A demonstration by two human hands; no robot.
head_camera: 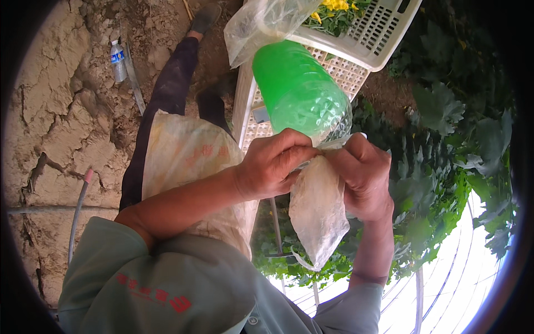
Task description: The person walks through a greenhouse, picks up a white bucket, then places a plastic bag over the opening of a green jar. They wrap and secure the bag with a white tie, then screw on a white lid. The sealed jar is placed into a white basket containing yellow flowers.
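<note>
My left hand [277,163] and my right hand [358,175] pinch the gathered upper part of a thin, translucent plastic bag [319,208] between them, close together. Its whitish, crinkled lower part hangs down to a point below my fingers. Just beyond my hands, a large clear plastic bottle [302,83] with bright green contents rests tilted over a cream perforated plastic crate [254,121]. The bottle's near end is partly hidden by my hands, so I cannot tell whether the bag touches it.
Another clear plastic bag [254,33] lies beside a white slotted crate [388,37] holding yellow flowers [333,5] and greenery. Leafy plants [442,108] crowd the right side. A water bottle [118,62] and a grey hose [77,213] lie on cracked soil at left.
</note>
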